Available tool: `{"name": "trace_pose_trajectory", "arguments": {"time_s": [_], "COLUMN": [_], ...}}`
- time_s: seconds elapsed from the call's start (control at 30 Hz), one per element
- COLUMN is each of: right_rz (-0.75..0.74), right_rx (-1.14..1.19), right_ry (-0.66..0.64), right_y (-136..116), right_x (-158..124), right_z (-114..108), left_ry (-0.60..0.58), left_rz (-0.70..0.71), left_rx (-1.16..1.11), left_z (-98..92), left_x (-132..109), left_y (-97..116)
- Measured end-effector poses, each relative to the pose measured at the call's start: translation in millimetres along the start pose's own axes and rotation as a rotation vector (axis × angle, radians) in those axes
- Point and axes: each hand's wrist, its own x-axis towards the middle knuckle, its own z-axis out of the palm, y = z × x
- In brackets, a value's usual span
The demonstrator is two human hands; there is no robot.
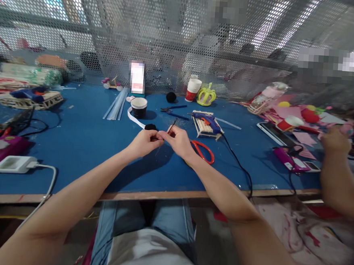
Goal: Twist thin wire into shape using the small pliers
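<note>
My left hand [146,142] and my right hand [180,141] meet fingertip to fingertip over the blue table, both pinched closed. A black fuzzy ball [150,127] shows just behind the left fingers; whether they grip it is hidden. From the right fingers a thin dark strand [173,124] sticks up. Behind the left hand, a white strip [135,120] curves from beside a black paper cup [139,110] with a white inside. Scissors with red handles [206,152] lie beside my right wrist, partly covered by it.
Blue-handled pliers [175,110], a second black ball [171,97] and clear glue sticks [115,106] lie farther back. A blue glue gun [206,120] rests on a small wooden stick rack, its cord running to the front edge. A co-worker's hand [336,141] is at right.
</note>
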Motion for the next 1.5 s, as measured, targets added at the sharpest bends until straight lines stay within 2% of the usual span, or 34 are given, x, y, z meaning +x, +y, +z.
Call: {"name": "trace_pose_trajectory", "arguments": {"time_s": [0.1,0.17,0.3,0.53,0.73,0.8,0.97,1.07,1.23,1.37,1.5], "right_rz": [-0.001,0.008,0.011,-0.03,-0.006,0.02,0.044,0.046,0.074,0.096,0.08], "right_rx": [0.136,0.174,0.079,-0.065,-0.083,-0.043,0.228,0.217,0.181,0.17,0.081], "right_ry": [-0.159,-0.206,-0.126,-0.032,0.017,-0.011,-0.215,-0.196,-0.159,-0.185,-0.145], "right_y": [-3,-5,-5,-2,0,-1,-5,-7,-6,-2,2], "right_x": [0,0,0,-1,-1,-1,0,0,1,1,2], "right_z": [-4,-6,-5,0,1,0,-7,-9,-7,-6,-4], "left_ry": [-0.064,-0.089,-0.061,0.029,0.051,0.034,-0.038,-0.051,-0.107,-0.03,0.012], "left_rz": [-0.06,-0.07,-0.047,0.036,0.029,0.017,-0.056,-0.061,0.059,0.172,0.199], "left_rx": [-0.142,-0.177,-0.107,0.117,0.132,0.089,-0.1,-0.11,0.042,0.294,0.413], "left_z": [-3.3,-5.5,-7.4,-5.0,-1.5,-1.2,-2.7,-6.0,-13.1,-13.7,-11.5], "left_x": [-1,-1,-1,1,-2,-2,-2,-1,1,-1,-3], "left_y": [4,7,7,-6,0,2,6,6,2,4,8]}}
